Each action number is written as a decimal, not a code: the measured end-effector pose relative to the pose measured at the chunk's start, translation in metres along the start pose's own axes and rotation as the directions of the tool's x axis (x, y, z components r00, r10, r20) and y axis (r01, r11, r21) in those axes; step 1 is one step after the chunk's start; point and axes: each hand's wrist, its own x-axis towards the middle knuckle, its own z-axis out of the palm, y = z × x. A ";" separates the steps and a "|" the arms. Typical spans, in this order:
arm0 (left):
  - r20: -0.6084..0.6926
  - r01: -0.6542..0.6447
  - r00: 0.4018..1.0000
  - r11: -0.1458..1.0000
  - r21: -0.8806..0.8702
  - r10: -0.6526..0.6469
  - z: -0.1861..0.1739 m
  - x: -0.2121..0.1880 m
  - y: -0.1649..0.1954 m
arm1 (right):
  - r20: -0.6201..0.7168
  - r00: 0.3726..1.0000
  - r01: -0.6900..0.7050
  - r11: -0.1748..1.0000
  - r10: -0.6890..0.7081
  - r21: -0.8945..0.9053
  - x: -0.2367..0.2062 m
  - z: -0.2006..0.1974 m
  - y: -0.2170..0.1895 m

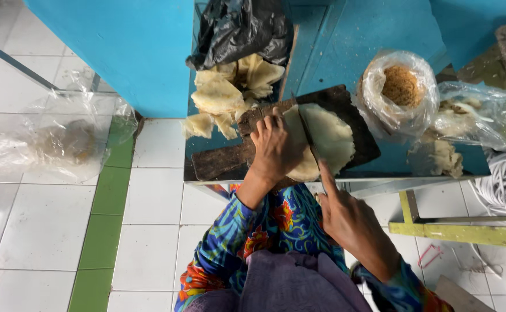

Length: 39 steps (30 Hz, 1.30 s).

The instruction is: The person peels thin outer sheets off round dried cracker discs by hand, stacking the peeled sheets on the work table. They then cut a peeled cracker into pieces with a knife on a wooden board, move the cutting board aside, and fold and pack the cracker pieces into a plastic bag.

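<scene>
Pinning the pale dough round at frame centre, left hand lies flat, steadying it. Right hand grips the knife, forefinger along the spine, on the dark board.

Both arms reach forward from the bottom of the view, sleeves in a loud blue floral print pushed back to about the wrists. Left hand sits farther out, palm down, fingers spread and pressing flat, wrist bent a little so the forearm angles back toward the body. Right hand is nearer and off to the right, curled into a closed grip with the index finger stretched straight out ahead, pointing up and slightly left. The two hands aren't touching.
</scene>
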 end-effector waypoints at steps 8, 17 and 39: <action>-0.154 -0.138 0.979 0.990 -0.015 0.134 0.016 0.002 -0.021 | -0.178 0.978 0.106 0.994 -0.109 -0.027 -0.004 0.001 -0.006; -0.164 -0.219 0.967 0.965 -0.145 0.195 0.032 0.012 -0.023 | -0.149 0.987 0.059 0.998 -0.062 -0.026 0.015 0.001 -0.005; -0.170 -0.034 0.985 0.974 -0.224 -0.004 -0.018 0.002 -0.045 | -0.071 0.997 0.041 0.996 -0.035 0.085 0.014 -0.005 0.008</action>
